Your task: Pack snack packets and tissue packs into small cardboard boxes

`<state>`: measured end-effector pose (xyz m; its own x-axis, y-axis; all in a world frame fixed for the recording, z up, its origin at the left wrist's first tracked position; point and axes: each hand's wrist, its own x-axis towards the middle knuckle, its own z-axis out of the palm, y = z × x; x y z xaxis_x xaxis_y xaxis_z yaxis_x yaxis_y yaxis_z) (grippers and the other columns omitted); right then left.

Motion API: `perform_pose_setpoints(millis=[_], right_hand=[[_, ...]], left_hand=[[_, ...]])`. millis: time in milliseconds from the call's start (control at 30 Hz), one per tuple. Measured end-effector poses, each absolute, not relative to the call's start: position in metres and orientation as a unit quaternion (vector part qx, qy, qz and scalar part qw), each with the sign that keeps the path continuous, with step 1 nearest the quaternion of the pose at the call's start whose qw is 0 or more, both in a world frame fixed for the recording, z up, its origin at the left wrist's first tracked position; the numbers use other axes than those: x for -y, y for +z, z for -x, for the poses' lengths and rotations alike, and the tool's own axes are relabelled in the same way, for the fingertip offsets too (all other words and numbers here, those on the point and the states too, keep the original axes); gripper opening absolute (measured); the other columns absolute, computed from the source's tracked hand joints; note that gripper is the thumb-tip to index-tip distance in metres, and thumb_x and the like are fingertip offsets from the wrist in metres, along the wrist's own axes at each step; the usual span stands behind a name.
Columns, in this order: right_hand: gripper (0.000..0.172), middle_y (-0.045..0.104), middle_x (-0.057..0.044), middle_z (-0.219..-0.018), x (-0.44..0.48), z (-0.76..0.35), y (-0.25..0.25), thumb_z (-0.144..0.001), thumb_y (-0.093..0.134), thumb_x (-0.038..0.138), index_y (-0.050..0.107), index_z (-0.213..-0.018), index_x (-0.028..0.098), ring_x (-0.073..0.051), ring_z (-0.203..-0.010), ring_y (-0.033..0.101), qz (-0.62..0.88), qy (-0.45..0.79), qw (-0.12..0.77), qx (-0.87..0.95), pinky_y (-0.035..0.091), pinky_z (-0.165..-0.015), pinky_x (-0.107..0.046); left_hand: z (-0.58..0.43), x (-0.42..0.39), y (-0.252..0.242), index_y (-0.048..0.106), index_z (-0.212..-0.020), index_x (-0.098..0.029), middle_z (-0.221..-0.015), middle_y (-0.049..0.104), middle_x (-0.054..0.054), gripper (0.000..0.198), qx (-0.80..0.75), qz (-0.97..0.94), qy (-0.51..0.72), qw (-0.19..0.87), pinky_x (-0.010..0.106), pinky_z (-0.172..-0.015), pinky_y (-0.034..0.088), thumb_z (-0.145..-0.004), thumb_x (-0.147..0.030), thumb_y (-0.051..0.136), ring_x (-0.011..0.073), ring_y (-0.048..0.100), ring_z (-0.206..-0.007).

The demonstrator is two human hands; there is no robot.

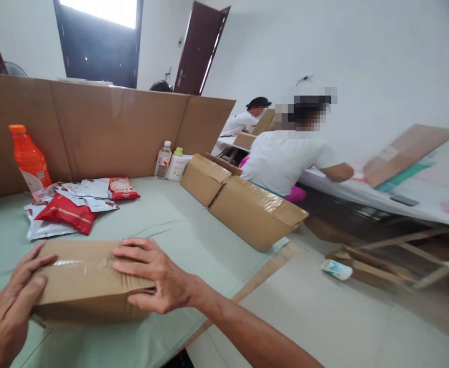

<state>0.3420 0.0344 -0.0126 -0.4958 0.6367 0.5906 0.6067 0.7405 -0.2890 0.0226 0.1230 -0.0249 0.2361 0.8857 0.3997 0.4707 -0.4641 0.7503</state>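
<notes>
On the left, our left hand [15, 301] has its fingers grasping the left end of a taped cardboard box [84, 268], right here at the near part of the green-covered desk [151, 204]. Beyond it we've got an orange bottle [28, 161] upright before the cardboard screen [113, 128], a heap of red and silvery packets [69, 212] just beside it. Across to our right hand [157, 276]: fingers over the box top, thumb lower, grasping the right end. Further over, we spot a clear bottle [163, 160] beside a white bottle [177, 166] with a green cap, then two cartons [253, 214] along the desk's right side, and past them a person [278, 158] in a white top.
</notes>
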Motion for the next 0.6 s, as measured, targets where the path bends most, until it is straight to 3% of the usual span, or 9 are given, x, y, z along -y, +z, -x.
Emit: perform_pose_setpoints(millis=[67,133,200,333,500,600], right_hand=[[0.062,0.063,-0.016,-0.147,-0.020,-0.367,-0.014,-0.087,0.069,0.036,0.059,-0.145,0.019,-0.030,-0.145,0.046,0.385,0.012,0.363,0.848,0.041,-0.117,-0.051],[0.063,0.062,-0.016,-0.148,-0.009,-0.395,-0.017,-0.088,0.068,0.032,0.055,-0.150,0.021,-0.030,-0.144,0.047,0.430,-0.008,0.364,0.826,0.042,-0.118,-0.052],[0.061,0.062,-0.015,-0.148,-0.004,-0.425,-0.021,-0.091,0.065,0.030,0.055,-0.151,0.022,-0.030,-0.142,0.050,0.488,-0.041,0.360,0.794,0.043,-0.117,-0.053],[0.053,0.065,-0.014,-0.144,-0.020,-0.488,-0.029,-0.090,0.062,0.034,0.065,-0.141,0.023,-0.033,-0.135,0.056,0.639,-0.118,0.319,0.690,0.043,-0.116,-0.058],[0.053,0.060,-0.014,-0.150,-0.076,-0.548,-0.026,-0.086,0.060,0.034,0.067,-0.137,0.019,-0.035,-0.138,0.049,0.812,-0.148,0.232,0.514,0.046,-0.110,-0.054],[0.051,0.057,-0.016,-0.152,-0.111,-0.572,-0.024,-0.089,0.056,0.033,0.064,-0.138,0.019,-0.038,-0.136,0.046,0.839,-0.153,0.225,0.472,0.045,-0.106,-0.058]], left_hand=[[-0.058,-0.127,-0.018,0.071,-0.124,-0.031,-0.163,0.049,0.003,0.050,-0.434,-0.725,0.419,0.332,0.070,-0.127,0.025,-0.092,-0.067,0.057,0.0433,0.040,-0.152],[-0.090,-0.129,-0.017,0.054,-0.148,-0.029,-0.163,0.047,0.010,0.070,-0.402,-0.701,0.433,0.400,0.066,-0.125,0.032,-0.090,-0.069,0.058,0.0414,0.043,-0.151],[-0.112,-0.128,-0.025,0.037,-0.159,-0.029,-0.166,0.042,0.014,0.078,-0.372,-0.700,0.439,0.423,0.063,-0.122,0.038,-0.094,-0.066,0.056,0.0388,0.044,-0.150],[-0.123,-0.123,-0.070,0.041,-0.157,-0.032,-0.170,0.034,0.012,0.061,-0.351,-0.799,0.383,0.304,0.062,-0.121,0.040,-0.101,-0.052,0.053,0.0359,0.039,-0.154],[-0.110,-0.128,-0.130,0.060,-0.142,-0.026,-0.159,0.051,0.016,0.046,-0.337,-0.875,0.322,0.131,0.055,-0.104,0.059,-0.100,-0.044,0.054,0.0367,0.059,-0.138],[-0.108,-0.132,-0.141,0.063,-0.138,-0.028,-0.154,0.057,0.015,0.043,-0.312,-0.891,0.324,0.059,0.052,-0.098,0.063,-0.098,-0.041,0.055,0.0355,0.065,-0.131]])
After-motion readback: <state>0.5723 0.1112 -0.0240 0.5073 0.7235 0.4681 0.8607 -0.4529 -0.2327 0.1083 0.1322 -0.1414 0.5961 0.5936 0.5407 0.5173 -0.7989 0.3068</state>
